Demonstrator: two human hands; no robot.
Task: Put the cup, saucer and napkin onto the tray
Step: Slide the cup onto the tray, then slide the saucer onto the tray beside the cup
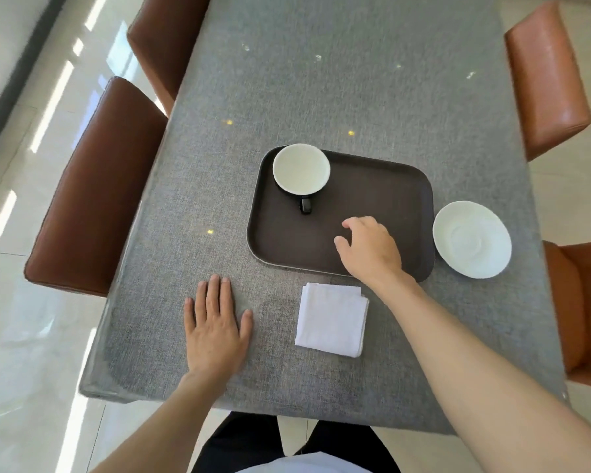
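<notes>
Grey woven cloth covers the long table [219, 206], with brown leather chairs [93, 199] along both sides. On it lies the dark brown rounded plastic tray [382, 199], and 1 of the 3 items is already aboard: the black cup with white inside [301, 169] stands in its far left corner, leaving room for the rest. The round white saucer [472, 239] sits on the cloth just right of the tray; the folded white napkin [331, 319] lies near the tray's front edge. The right hand [369, 249] hovers over the tray, grip released and holding nothing. The left hand [215, 322] rests flat and empty, likely as a brace.
</notes>
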